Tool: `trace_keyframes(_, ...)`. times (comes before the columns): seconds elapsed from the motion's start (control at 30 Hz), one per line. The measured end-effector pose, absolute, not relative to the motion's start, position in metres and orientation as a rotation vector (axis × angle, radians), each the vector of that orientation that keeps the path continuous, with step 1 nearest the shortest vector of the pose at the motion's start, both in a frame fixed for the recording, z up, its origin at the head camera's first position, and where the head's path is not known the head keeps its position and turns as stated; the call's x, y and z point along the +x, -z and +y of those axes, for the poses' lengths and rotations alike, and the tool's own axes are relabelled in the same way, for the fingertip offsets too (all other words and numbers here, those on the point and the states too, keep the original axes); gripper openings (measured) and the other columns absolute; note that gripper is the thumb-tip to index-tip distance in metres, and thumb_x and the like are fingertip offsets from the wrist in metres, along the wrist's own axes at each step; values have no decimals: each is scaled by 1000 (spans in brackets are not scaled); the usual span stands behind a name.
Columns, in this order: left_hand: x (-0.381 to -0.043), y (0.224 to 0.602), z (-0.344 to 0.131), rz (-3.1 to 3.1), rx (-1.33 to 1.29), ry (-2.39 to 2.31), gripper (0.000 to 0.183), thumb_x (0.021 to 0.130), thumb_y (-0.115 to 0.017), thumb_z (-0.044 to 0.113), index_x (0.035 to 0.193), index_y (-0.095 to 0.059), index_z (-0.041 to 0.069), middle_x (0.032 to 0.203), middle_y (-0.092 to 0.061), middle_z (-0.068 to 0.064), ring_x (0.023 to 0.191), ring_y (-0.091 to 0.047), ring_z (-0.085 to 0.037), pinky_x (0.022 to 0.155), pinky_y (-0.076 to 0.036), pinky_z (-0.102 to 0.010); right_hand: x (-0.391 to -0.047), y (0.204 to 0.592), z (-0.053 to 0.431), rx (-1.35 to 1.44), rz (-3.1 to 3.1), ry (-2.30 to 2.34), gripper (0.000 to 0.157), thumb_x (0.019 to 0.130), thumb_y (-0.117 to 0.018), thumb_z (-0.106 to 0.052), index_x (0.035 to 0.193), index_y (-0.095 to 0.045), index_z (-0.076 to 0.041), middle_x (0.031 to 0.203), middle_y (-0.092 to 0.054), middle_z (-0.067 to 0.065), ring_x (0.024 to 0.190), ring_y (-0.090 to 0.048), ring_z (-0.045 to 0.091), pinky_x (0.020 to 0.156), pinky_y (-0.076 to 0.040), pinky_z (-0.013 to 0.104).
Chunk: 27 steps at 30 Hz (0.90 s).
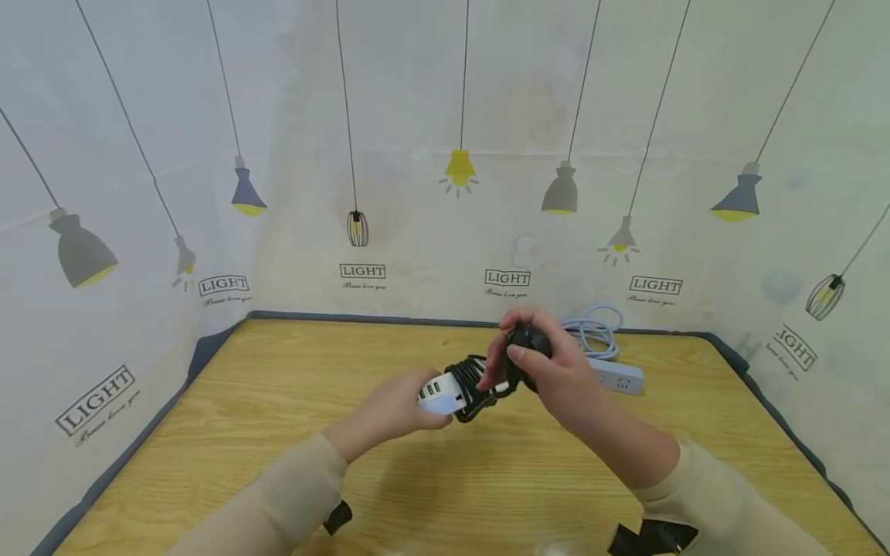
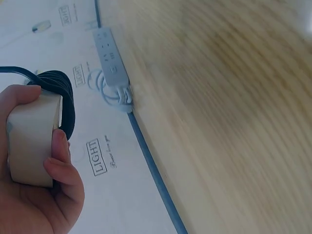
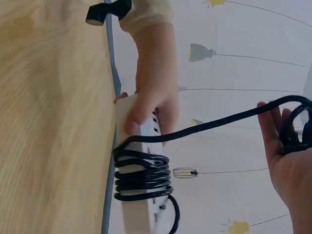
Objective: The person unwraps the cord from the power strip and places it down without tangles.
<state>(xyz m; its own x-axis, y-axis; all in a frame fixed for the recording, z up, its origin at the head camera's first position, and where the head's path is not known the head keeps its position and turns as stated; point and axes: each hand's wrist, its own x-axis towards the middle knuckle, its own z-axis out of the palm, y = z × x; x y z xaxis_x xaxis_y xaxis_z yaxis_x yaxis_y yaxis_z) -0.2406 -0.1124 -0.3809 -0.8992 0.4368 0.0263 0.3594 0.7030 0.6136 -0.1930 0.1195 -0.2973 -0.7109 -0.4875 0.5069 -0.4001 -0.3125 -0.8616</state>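
Note:
My left hand (image 1: 392, 405) grips one end of a white power strip (image 1: 441, 395) and holds it up over the table. Several turns of black cord (image 3: 141, 178) are wound round the strip's middle. From those turns a length of cord runs taut to my right hand (image 1: 559, 374), which holds a black bundle of the same cord (image 1: 527, 347) off to the right. In the left wrist view, fingers and thumb of my left hand wrap the strip's white casing (image 2: 34, 141), with the wound cord just beyond them. The plug end is hidden within the bundle.
A second white power strip (image 1: 617, 377) lies at the back right of the wooden table (image 1: 313, 363), its pale cable (image 1: 594, 332) coiled behind it. A cloth backdrop (image 1: 417, 77) printed with lamps encloses the table's back and sides.

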Motion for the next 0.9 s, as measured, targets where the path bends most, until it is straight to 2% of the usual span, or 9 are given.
trace_keyframes(0.13,-244,379,-119,2823,579,-1006,49,78,-79,31,117,-60,8,83,-60,2,69,-55,-14,58,-46,-30,-186,305,119,-1379,1659,2104,29,95,-39,9,119,-50,-5,94,-58,13,77,-65,23,70,-56,47)
trace_keyframes(0.3,-245,372,-126,2850,508,-1085,47,77,-81,30,114,-62,10,82,-60,2,68,-55,-15,57,-46,-30,-178,312,119,-1374,1786,2019,23,94,-42,10,114,-49,3,88,-54,19,61,-59,20,52,-54,42)
trace_keyframes(0.43,-244,364,-132,2888,477,-1139,47,78,-81,29,116,-62,10,84,-61,1,69,-56,-15,57,-47,-31,-175,315,119,-1143,2060,1978,18,94,-47,6,112,-49,7,81,-51,26,52,-52,17,43,-48,35)
trace_keyframes(0.63,-243,354,-144,2921,402,-1200,55,78,-80,31,125,-59,10,88,-62,-1,72,-56,-17,58,-47,-31,-180,318,120,-648,2311,1967,22,92,-54,-1,113,-52,6,81,-56,17,51,-48,15,46,-45,30)
trace_keyframes(0.9,-236,342,-152,2900,375,-1277,65,80,-78,34,134,-54,9,97,-63,-5,76,-57,-19,60,-48,-32,-202,329,130,-434,2512,1811,18,94,-60,-6,111,-56,0,96,-68,17,52,-48,17,47,-45,31)
